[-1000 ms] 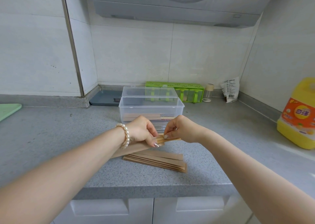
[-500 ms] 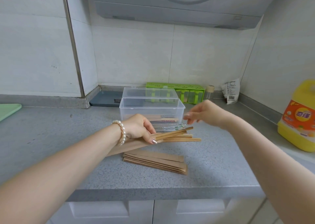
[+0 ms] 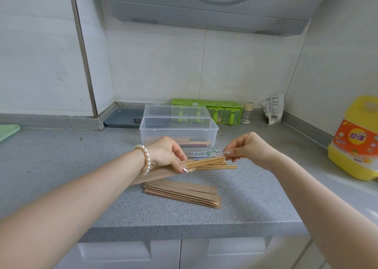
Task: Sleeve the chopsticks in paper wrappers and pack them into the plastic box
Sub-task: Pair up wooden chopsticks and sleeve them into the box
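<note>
Hands [image 3: 206, 153] on chopsticks [image 3: 206, 161], wrapper [image 3: 157, 174]

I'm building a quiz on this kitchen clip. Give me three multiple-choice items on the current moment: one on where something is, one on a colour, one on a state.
1. Where does the stack of paper wrappers lie?
A. Inside the plastic box
B. On the counter, nearer the person than the box
C. On the green tray

2. What colour is the detergent bottle?
A. Yellow
B. Blue
C. White

3. What is the right hand doing?
A. Resting flat on the counter
B. Closing the box lid
C. Pinching the end of the wooden chopsticks

Answers:
1 B, the stack sits on the counter in front of the plastic box.
2 A, its body is yellow with an orange label.
3 C, its fingertips pinch the chopstick end while the left hand holds the wrapper.
</note>
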`<control>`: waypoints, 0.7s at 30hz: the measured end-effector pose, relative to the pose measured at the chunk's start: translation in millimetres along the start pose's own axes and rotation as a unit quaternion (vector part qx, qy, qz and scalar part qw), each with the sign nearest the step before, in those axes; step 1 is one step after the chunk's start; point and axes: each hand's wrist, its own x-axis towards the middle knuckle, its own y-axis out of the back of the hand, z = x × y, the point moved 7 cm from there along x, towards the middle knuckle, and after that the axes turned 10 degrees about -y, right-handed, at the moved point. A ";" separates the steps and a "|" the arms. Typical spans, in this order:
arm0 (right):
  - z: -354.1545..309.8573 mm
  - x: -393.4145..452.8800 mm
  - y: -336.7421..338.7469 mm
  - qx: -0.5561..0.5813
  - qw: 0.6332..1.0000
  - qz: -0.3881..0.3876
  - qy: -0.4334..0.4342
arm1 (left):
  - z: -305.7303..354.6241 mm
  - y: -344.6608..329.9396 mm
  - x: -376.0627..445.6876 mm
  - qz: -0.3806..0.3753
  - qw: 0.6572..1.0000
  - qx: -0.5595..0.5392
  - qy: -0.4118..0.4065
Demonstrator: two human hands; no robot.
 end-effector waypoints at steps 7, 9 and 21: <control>3.0 2.8 -7.1 0.039 0.999 -0.009 0.015 | -3.0 -1.4 -1.4 -0.002 1.000 0.000 -0.001; 2.6 2.7 -9.3 0.041 0.999 -0.011 0.015 | -3.3 -1.5 -1.3 -0.003 1.000 0.000 -0.001; 0.7 5.2 -19.5 0.063 0.997 -0.033 0.015 | -7.7 -0.8 -0.8 -0.014 1.000 -0.002 0.008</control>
